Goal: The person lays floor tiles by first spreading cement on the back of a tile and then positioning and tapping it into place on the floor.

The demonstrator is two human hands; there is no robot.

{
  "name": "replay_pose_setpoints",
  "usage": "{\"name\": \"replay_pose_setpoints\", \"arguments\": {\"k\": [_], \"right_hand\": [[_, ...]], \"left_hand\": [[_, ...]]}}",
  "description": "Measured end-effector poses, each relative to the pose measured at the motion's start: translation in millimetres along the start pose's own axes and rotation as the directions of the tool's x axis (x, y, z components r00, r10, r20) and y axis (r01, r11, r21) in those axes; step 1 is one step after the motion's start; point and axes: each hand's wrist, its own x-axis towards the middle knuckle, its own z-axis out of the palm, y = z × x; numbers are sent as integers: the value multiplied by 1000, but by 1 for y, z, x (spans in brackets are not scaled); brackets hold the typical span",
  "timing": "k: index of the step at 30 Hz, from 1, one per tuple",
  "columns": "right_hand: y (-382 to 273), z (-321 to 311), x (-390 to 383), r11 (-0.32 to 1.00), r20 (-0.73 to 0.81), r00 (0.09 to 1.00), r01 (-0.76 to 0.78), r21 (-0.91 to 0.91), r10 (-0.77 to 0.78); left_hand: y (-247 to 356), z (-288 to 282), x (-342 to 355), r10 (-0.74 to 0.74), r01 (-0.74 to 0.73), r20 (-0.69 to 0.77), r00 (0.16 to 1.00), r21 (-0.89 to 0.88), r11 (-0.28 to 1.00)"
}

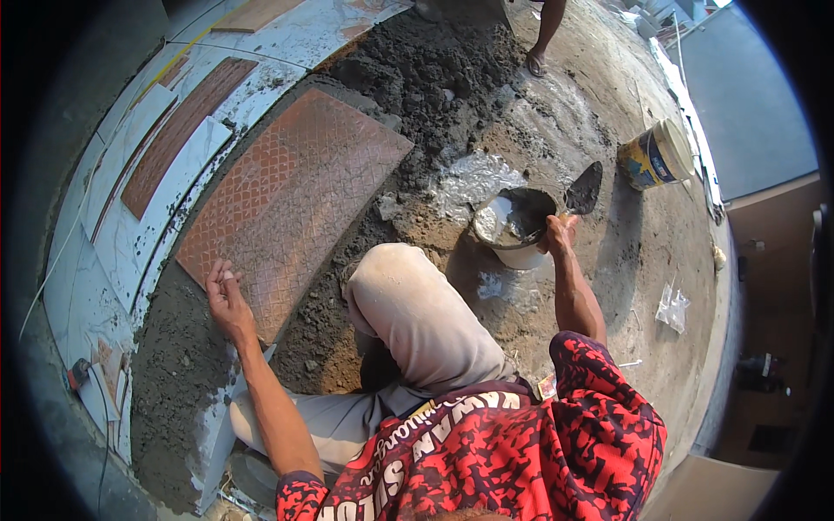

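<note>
A large reddish-brown tile (304, 191) lies with its grid-patterned face up on grey mortar, left of my knee. My left hand (228, 304) reaches over its near edge, with loosely bent fingers touching the tile and nothing visible in them. My right hand (560, 233) is closed at the rim of a small pale bucket (521, 257). A trowel (584, 188) points away from that hand, its blade coated with grey mortar; my fingers hide its handle. Inside the bucket I see grey, wet residue and a bright patch.
Marble-look white tiles (78, 286) and brown tile strips (187, 139) lie at the left. A heap of dark mortar (426, 78) is beyond the tile. A larger bucket (651, 156) stands at the right. Clear plastic (473, 182) lies nearby. Another person's foot (536, 63) shows at the top.
</note>
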Motion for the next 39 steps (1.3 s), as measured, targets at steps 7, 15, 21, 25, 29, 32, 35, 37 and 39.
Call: {"name": "replay_pose_setpoints", "arguments": {"k": [7, 15, 21, 25, 29, 32, 35, 37, 39], "right_hand": [[-10, 4, -8, 995, 40, 995, 91, 47, -93], [-31, -12, -8, 997, 7, 1000, -11, -75, 11], [-41, 28, -20, 991, 53, 997, 59, -123, -52], [57, 42, 33, 972, 75, 973, 211, 98, -219], [87, -21, 180, 59, 738, 504, -807, 587, -449], [67, 86, 87, 649, 665, 728, -428, 629, -164], [-12, 117, 53, 975, 487, 847, 148, 167, -212], [-64, 124, 52, 951, 481, 826, 304, 60, -294], [-100, 130, 48, 917, 487, 805, 399, -20, -340]], "left_hand": [[-6, -6, 2, 18, -18, 1, 1000, -15, 1000], [-7, 6, -3, 51, -51, 9, 999, 15, 999], [-14, -26, -2, 40, -38, -55, 998, 35, 999], [-10, -8, -1, -29, 31, -28, 999, 48, 998], [5, 12, 8, 12, -23, -80, 997, -136, 990], [5, -15, -2, 20, -13, -108, 994, 64, 998], [-15, -23, -6, 74, -60, -148, 986, 99, 993], [-19, -20, -5, 72, -58, -195, 978, 79, 995], [-14, -21, -5, 0, 14, -135, 991, 106, 994]]}}
